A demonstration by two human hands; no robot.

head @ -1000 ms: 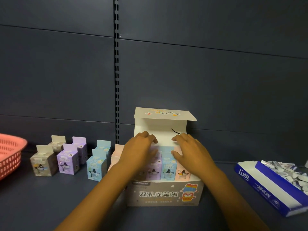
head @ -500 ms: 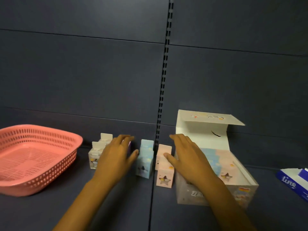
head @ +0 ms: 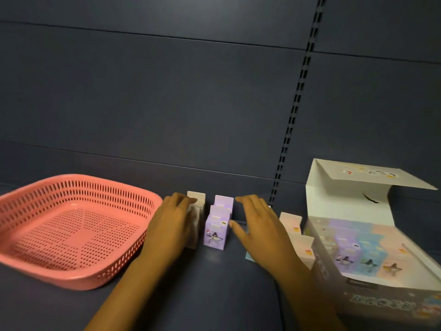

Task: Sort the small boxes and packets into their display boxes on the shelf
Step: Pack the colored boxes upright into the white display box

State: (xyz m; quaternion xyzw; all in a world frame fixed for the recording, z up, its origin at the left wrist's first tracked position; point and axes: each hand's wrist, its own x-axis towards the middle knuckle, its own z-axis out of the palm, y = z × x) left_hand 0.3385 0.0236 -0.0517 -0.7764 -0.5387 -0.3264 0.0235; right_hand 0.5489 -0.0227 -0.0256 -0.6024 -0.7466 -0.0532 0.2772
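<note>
head | left hand (head: pixel 170 225) fingers loosely spread, touching grey small boxes (head: pixel 196 211), likely gathering them | right hand (head: pixel 260 225) fingers spread, holding nothing, reaching past purple small boxes (head: pixel 216 231) | pink small boxes (head: pixel 292 225) wait beside open display box (head: pixel 362 247), right, part-filled | pink basket (head: pixel 71 230) crowds left of shelf (head: pixel 226 295)

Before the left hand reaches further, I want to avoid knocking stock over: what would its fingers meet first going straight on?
Probably the pale grey small box at the left hand's fingers, which look already against it; the blur leaves contact unclear.
</note>
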